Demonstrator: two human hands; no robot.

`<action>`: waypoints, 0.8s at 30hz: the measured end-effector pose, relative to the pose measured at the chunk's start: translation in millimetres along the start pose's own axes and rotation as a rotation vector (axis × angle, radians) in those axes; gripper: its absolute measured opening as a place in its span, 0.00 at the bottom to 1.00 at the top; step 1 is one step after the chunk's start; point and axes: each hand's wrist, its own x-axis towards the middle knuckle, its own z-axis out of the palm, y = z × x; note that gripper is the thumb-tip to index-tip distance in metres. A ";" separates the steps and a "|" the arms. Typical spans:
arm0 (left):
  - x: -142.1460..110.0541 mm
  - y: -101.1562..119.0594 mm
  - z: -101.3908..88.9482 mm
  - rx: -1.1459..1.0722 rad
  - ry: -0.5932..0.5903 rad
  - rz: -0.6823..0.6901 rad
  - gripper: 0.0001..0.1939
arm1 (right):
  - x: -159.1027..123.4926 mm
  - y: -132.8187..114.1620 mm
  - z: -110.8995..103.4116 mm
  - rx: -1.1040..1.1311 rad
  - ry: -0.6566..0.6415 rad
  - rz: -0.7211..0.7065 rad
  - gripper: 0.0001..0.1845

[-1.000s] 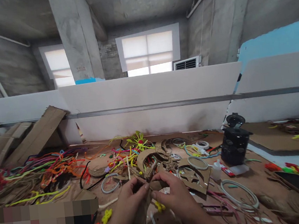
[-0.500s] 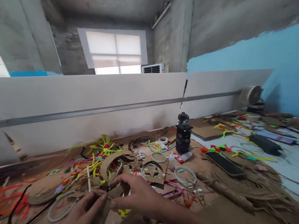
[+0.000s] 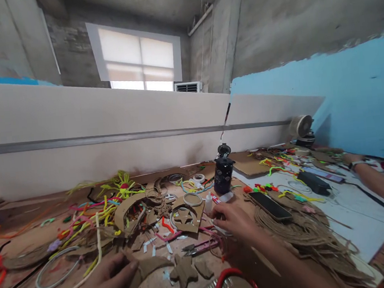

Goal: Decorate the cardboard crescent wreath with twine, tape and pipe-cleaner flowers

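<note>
My left hand (image 3: 111, 278) is low in the view, its fingers closed on a curved piece of brown cardboard (image 3: 152, 266). My right hand (image 3: 233, 221) reaches forward with bent fingers close to a small clear squeeze bottle (image 3: 208, 203); whether they touch it I cannot tell. A cardboard star (image 3: 183, 271) lies between the hands, beside a small cardboard scrap (image 3: 203, 269). Behind them are pink-handled snips (image 3: 203, 247). Red-handled scissors (image 3: 234, 287) lie at the near edge. A cardboard piece with a star and ring (image 3: 185, 217) is beyond.
A black canister (image 3: 223, 175) stands at the back. Pipe cleaners (image 3: 106, 206) are heaped at left. On the right, a phone (image 3: 271, 205) rests on coiled brown cord (image 3: 289, 238). Farther right are a power bank-like black box (image 3: 314, 183), a fan (image 3: 301, 126) and another person's arm (image 3: 379, 182).
My right hand has left the cardboard and moved right, close to the small bottle. My left hand stays low with the cardboard. The view has turned right, and the star and red scissors now show.
</note>
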 end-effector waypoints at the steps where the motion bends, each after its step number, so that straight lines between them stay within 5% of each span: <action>1: 0.4 -0.5 5.7 0.016 -0.046 0.010 0.20 | -3.4 4.3 2.5 -0.017 0.018 0.011 0.09; 6: 3.8 -7.2 20.2 0.121 -0.130 0.050 0.17 | -11.1 14.1 13.2 -0.070 0.039 0.016 0.13; 16: 11.1 -21.7 17.1 -0.081 -0.242 -0.068 0.21 | -5.1 32.4 7.2 -0.060 -0.013 0.027 0.19; 24: 11.1 -19.8 13.4 -0.302 -0.146 -0.099 0.21 | -5.9 8.3 -0.1 0.194 -0.139 0.016 0.18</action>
